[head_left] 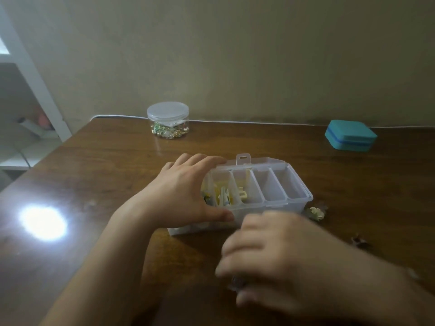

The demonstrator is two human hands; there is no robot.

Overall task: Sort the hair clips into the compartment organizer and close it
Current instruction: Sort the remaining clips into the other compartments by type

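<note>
The clear plastic compartment organizer (286,204) stands open on the wooden table, its lid tilted back behind it. My left hand (181,194) grips its left end, fingers over the back edge and thumb on the front wall. Yellow and white hair clips (223,196) lie in the left compartments; the two right compartments look empty. My right hand (270,255) is blurred just in front of the organizer, fingers curled down around a small dark hair clip (236,282). A cream flower clip (315,211) and a dark clip (359,241) lie loose on the table to the right.
A lidded clear jar (168,121) with gold bits stands at the back of the table. A closed teal box (350,135) sits at the back right. A white cable (259,123) runs along the wall. White shelving (35,90) stands to the left.
</note>
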